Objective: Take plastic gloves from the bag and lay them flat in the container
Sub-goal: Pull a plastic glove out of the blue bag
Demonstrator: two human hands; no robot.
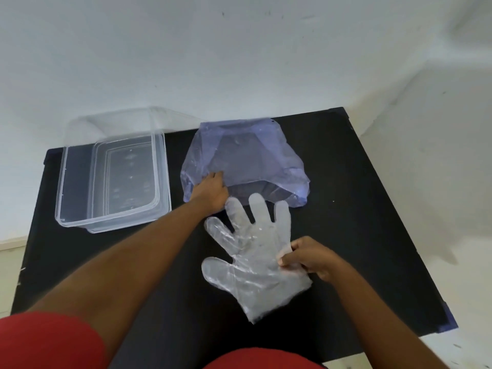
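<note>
A clear plastic glove is spread out over the black table, fingers pointing away from me. My right hand pinches its right edge between thumb and fingers. A translucent blue-violet bag lies at the back middle of the table, its mouth toward me. My left hand grips the bag's near left edge. The clear rectangular container stands at the back left, apart from both hands; nothing shows inside it.
The black table ends close behind the bag at a white wall. The container's back end juts past the table's far edge. Red sleeves show at the bottom of the view. Pale floor lies to the right.
</note>
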